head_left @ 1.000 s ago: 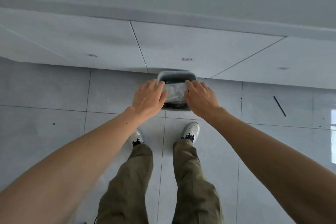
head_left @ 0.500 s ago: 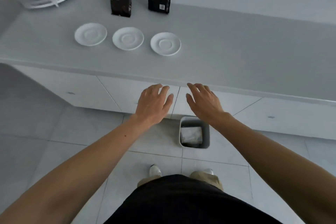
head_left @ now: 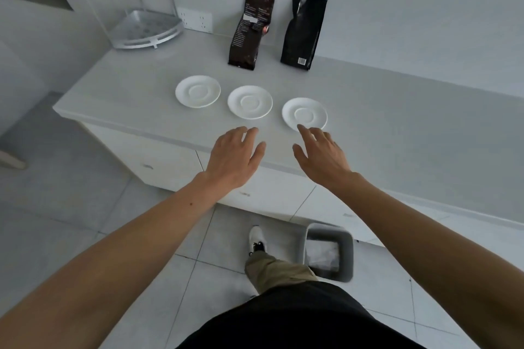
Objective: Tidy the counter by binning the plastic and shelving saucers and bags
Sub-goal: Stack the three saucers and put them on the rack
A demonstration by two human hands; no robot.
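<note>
Both hands, left hand [head_left: 234, 157] and right hand [head_left: 321, 154], are hovering spread and empty over the grey counter [head_left: 397, 122]; three saucers [head_left: 249, 101] are sitting at twelve o'clock, two bags [head_left: 251, 28] leaning on the wall, plastic [head_left: 323, 255] lying in the floor bin [head_left: 347, 249] at five o'clock

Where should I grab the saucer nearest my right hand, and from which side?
Take the right saucer by its near rim, coming from the counter's front edge, where the right hand already reaches. It lies flat and shallow, so there is probably nothing else to grip: slip fingertips under the raised lip and press the thumb on top. The middle saucer sits apart, so the left side is also free.
</note>
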